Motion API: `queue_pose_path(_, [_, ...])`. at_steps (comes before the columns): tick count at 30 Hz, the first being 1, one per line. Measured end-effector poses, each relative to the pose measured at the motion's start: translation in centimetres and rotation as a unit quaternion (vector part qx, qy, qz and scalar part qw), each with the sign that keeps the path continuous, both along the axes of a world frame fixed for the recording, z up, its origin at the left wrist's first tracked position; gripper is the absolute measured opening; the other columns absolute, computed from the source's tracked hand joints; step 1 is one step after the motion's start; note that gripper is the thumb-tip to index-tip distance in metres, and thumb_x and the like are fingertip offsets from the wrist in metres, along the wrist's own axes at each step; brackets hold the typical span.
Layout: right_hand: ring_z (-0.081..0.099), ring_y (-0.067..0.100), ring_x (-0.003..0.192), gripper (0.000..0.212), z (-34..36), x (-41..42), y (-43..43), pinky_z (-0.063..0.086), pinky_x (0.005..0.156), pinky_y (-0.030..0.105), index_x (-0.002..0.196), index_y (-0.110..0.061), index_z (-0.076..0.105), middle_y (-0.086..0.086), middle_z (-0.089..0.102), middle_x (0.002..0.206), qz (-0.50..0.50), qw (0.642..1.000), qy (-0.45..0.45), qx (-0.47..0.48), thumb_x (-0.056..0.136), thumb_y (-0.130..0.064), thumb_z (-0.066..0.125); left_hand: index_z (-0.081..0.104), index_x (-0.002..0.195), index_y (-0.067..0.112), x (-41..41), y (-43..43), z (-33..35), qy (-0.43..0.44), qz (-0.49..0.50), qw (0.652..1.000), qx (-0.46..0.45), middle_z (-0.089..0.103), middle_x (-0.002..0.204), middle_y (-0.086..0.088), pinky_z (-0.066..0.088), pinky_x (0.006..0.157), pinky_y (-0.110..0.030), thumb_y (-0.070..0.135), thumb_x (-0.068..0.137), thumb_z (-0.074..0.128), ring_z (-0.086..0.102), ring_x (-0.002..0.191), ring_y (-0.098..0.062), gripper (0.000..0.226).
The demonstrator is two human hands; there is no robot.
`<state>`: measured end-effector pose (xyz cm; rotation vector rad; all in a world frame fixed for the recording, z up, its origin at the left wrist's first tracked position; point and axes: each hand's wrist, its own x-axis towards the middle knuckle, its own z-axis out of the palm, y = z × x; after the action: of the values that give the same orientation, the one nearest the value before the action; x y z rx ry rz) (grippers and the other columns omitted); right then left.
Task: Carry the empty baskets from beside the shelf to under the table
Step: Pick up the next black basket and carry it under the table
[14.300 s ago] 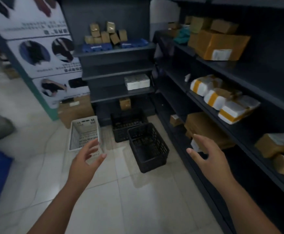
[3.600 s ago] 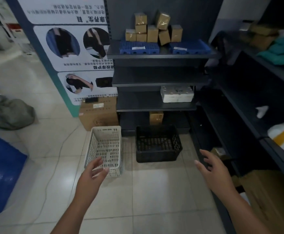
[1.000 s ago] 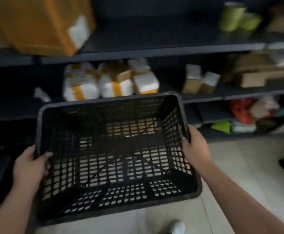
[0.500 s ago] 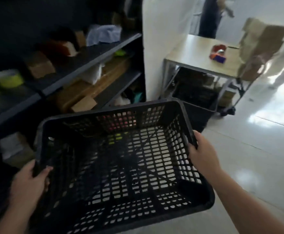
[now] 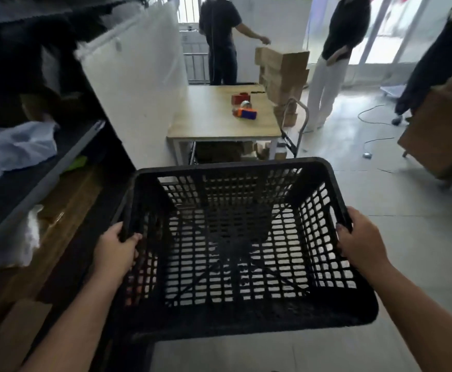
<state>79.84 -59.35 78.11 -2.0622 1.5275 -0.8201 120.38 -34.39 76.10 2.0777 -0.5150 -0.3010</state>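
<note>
Grip: left hand (image 5: 116,253) curled over the left rim of the black basket (image 5: 233,165), right hand (image 5: 360,244) curled over the right rim; both clamp it.
Shelf (image 5: 45,167): dark, along the left side, holding cartons and a pale bag.
Table (image 5: 208,122): wooden top, ahead past the basket, beside a white wall; boxes underneath.
Basket: empty, held off the floor in front of the person, not yet at the table.
Cardboard stack (image 5: 284,73): at the table's far right corner.
Tape dispenser (image 5: 245,111): orange, on the tabletop.
</note>
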Motion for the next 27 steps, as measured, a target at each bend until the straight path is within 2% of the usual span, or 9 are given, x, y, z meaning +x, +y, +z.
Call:
queue_pose_path(2, [0.059, 0.031, 0.083, 0.026, -0.5, 0.9, -3.6, 0.045, 0.07, 0.038, 0.112, -0.015, 0.062, 0.007, 0.065, 0.092, -0.019, 1.0, 0.001, 0.004, 0.088, -0.006, 0.055, 0.067, 0.092, 0.027, 1.7, -5.4, 0.4, -0.002, -0.025, 1.0, -0.002, 0.06, 0.048, -0.001, 0.035, 0.033, -0.022, 0.015, 0.09, 0.066, 0.053, 0.036, -0.012, 0.013])
queue_pose_path(3, [0.059, 0.03, 0.084, 0.026, -1.0, 1.5, -5.6, 0.045, 0.071, 0.037, 0.112, -0.016, 0.062, 0.007, 0.065, 0.093, -0.027, 1.0, 0.001, 0.006, 0.088, -0.007, 0.055, 0.067, 0.088, 0.029, 2.7, -8.1, 0.4, -0.002, -0.034, 0.999, -0.004, 0.06, 0.046, -0.001, 0.035, 0.032, -0.021, 0.013, 0.09, 0.066, 0.052, 0.034, -0.011, 0.016])
queue_pose_path(6, [0.06, 0.032, 0.087, 0.028, -2.6, 3.6, -12.4, 0.045, 0.073, 0.037, 0.114, -0.014, 0.062, 0.007, 0.066, 0.095, -0.045, 0.999, -0.002, 0.012, 0.089, -0.007, 0.055, 0.067, 0.087, 0.029, 5.8, -16.0, -0.7, 0.008, -0.059, 0.998, 0.0, 0.063, 0.049, -0.002, 0.043, 0.036, -0.026, 0.013, 0.088, 0.066, 0.055, 0.039, -0.012, 0.016])
queue_pose_path(12, [0.061, 0.032, 0.09, 0.027, -4.6, 9.7, -26.7, 0.049, 0.075, 0.041, 0.111, -0.013, 0.063, 0.008, 0.068, 0.097, -0.048, 0.998, -0.011, 0.04, 0.088, -0.006, 0.051, 0.069, 0.091, 0.025, 12.6, -31.0, -3.7, 0.038, -0.052, 0.998, 0.013, 0.065, 0.057, -0.003, 0.047, 0.042, -0.032, 0.013, 0.086, 0.068, 0.058, 0.048, -0.017, 0.013])
queue_pose_path(16, [0.06, 0.034, 0.092, 0.027, -5.2, 14.6, -35.2, 0.047, 0.074, 0.039, 0.111, -0.01, 0.062, 0.01, 0.067, 0.1, -0.042, 0.998, 0.01, 0.054, 0.088, -0.005, 0.05, 0.068, 0.085, 0.029, 16.6, -38.8, -5.3, 0.035, -0.035, 0.998, 0.028, 0.064, 0.05, 0.0, 0.046, 0.041, -0.031, 0.017, 0.086, 0.068, 0.058, 0.041, -0.015, 0.012])
queue_pose_path(20, [0.06, 0.034, 0.093, 0.025, -7.0, 19.6, -43.2, 0.049, 0.076, 0.042, 0.111, -0.011, 0.061, 0.01, 0.066, 0.101, -0.037, 0.996, 0.041, 0.07, 0.089, -0.006, 0.05, 0.066, 0.081, 0.031, 20.5, -46.0, -7.7, 0.052, -0.027, 0.997, 0.04, 0.064, 0.051, 0.0, 0.048, 0.043, -0.034, 0.016, 0.088, 0.066, 0.057, 0.041, -0.018, 0.017])
queue_pose_path(24, [0.06, 0.031, 0.092, 0.026, -10.1, 24.0, -49.6, 0.046, 0.073, 0.038, 0.111, -0.016, 0.061, 0.006, 0.066, 0.101, -0.049, 0.993, 0.064, 0.083, 0.089, -0.009, 0.05, 0.068, 0.096, 0.023, 24.7, -52.8, -11.2, 0.07, -0.04, 0.995, 0.053, 0.062, 0.053, -0.001, 0.044, 0.041, -0.029, 0.013, 0.091, 0.064, 0.055, 0.04, -0.017, 0.012])
queue_pose_path(27, [0.06, 0.03, 0.093, 0.027, -12.4, 26.7, -53.8, 0.049, 0.075, 0.041, 0.115, -0.016, 0.06, 0.005, 0.065, 0.104, -0.052, 0.99, 0.084, 0.1, 0.09, -0.011, 0.049, 0.066, 0.107, 0.019, 27.2, -57.0, -13.4, 0.079, -0.056, 0.992, 0.075, 0.062, 0.059, -0.004, 0.041, 0.04, -0.025, 0.009, 0.094, 0.061, 0.055, 0.044, -0.017, 0.017])
